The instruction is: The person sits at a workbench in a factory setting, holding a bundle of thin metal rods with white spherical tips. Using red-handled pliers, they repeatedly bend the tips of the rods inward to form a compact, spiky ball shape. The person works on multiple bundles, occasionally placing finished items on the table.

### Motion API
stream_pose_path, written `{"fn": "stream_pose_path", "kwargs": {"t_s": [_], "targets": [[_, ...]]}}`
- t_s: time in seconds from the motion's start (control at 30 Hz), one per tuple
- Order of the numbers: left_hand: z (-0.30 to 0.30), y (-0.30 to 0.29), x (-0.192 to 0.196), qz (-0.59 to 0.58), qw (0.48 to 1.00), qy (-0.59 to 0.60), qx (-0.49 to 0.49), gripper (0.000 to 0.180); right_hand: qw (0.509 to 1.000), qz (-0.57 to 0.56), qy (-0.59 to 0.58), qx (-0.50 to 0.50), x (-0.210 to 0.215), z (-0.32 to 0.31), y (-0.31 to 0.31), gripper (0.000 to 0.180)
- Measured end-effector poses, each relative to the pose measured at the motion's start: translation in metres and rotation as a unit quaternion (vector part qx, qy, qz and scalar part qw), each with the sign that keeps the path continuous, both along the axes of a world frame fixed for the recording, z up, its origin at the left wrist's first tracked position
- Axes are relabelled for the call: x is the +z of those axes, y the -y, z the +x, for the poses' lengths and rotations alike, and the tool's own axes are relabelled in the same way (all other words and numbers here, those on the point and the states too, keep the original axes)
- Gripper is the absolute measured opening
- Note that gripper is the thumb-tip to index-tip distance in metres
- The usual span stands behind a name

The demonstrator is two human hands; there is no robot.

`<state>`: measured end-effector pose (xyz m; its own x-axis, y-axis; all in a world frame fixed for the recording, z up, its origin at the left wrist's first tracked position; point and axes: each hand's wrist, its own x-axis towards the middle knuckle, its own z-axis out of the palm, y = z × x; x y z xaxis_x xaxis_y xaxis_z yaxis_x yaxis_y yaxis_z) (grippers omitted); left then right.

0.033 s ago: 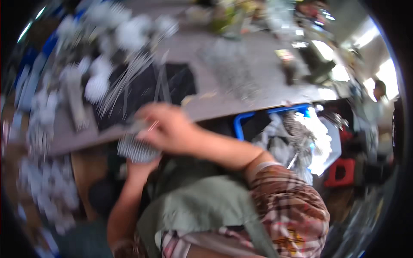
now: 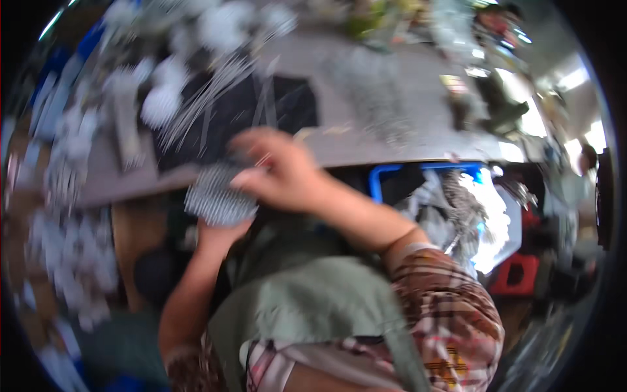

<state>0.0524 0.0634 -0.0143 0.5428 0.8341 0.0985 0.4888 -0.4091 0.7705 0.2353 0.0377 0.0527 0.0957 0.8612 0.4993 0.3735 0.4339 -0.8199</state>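
Observation:
Just off the front edge of the bench, my left hand (image 2: 222, 230) grips a grey, rounded, mesh-like piece (image 2: 221, 196) from below, its fingers mostly hidden under it. My right hand (image 2: 282, 168) is bent over the right side of that piece, thumb and fingers curled toward each other. A thin reddish line shows between them, but motion blur hides what they hold. Beyond my hands, a dark sheet (image 2: 287, 104) lies on the bench with a bundle of thin pale strands (image 2: 212, 98) across it.
White fluffy bundles (image 2: 225, 26) crowd the far left of the bench (image 2: 444, 147). Below its edge at right stands a blue-rimmed bin (image 2: 376, 186) holding shiny and grey material, with a red container (image 2: 516, 274) beyond it. More white pieces (image 2: 72, 261) fill the lower left.
The whole scene has shifted up and right in the picture. My hands and the mesh-like piece moved with it, and my right hand sits slightly farther right over the piece.

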Motion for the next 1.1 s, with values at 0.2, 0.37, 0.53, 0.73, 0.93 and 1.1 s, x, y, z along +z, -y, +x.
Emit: {"fn": "stream_pose_path", "kwargs": {"t_s": [0.2, 0.37, 0.53, 0.73, 0.93, 1.1], "targets": [[-0.007, 0.0, 0.009, 0.182, 0.98, 0.05, -0.06, 0.045, 0.93, -0.203, -0.175, 0.252, -0.03, 0.003, 0.019, 0.091], [-0.021, 0.002, 0.005, 0.067, 0.993, 0.074, -0.064, 0.047, 0.903, -0.188, -0.264, 0.283, -0.047, -0.02, 0.018, 0.097], [-0.021, 0.004, 0.005, -0.042, 0.995, 0.092, -0.022, 0.043, 0.908, -0.201, -0.233, 0.284, -0.052, -0.016, 0.02, 0.095], [-0.02, 0.009, 0.009, -0.088, 0.99, 0.106, -0.014, 0.04, 0.914, -0.204, -0.227, 0.266, -0.057, -0.016, 0.024, 0.095], [-0.024, 0.007, 0.007, -0.115, 0.988, 0.098, -0.037, 0.041, 0.921, -0.201, -0.2, 0.268, -0.055, -0.016, 0.025, 0.098], [-0.028, 0.002, -0.014, -0.092, 0.991, 0.097, -0.028, 0.039, 0.921, -0.195, -0.191, 0.277, -0.058, -0.015, 0.026, 0.1]]}}
